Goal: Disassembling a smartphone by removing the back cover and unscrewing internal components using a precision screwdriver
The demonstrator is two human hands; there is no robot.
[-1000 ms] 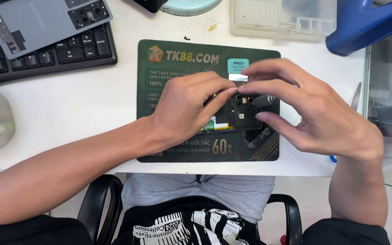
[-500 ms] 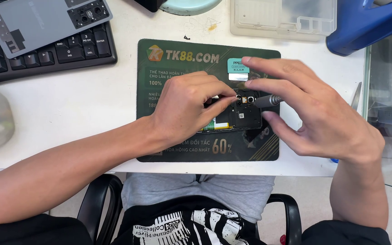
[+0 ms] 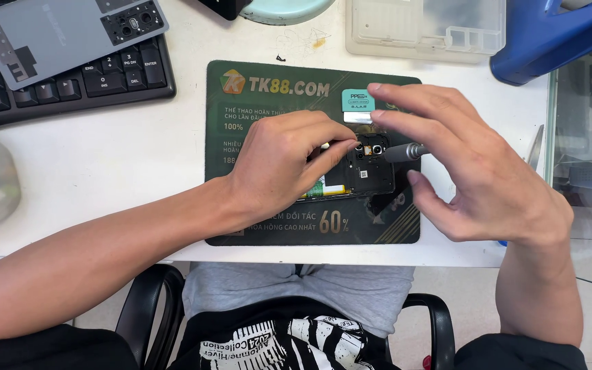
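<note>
Your left hand (image 3: 279, 164) lies on the opened phone (image 3: 361, 171), which sits on the dark green mat (image 3: 268, 103) at the middle of the white counter (image 3: 104, 157). Its fingers are curled together, with the fingertips pressed down at the phone's upper edge beside the camera lenses; whether they pinch a small part there is too small to tell. Much of the phone's left side is hidden under this hand, and a strip of green board shows just below your fingers.

Your right hand (image 3: 477, 171) holds a screwdriver (image 3: 402, 152), its grey metal shaft lying nearly level and pointing left at the phone's camera corner. The thumb and index finger close around the shaft, while the other fingers are spread above and below it.

Just above the phone, on the mat, lies a small teal tab (image 3: 358, 101) with a silver end. A grey back cover (image 3: 70, 34) rests on a black keyboard (image 3: 104, 75) at the upper left. A clear plastic tray (image 3: 426, 31) and a blue container (image 3: 549, 38) stand at the far edge of the counter, well apart from your hands
</note>
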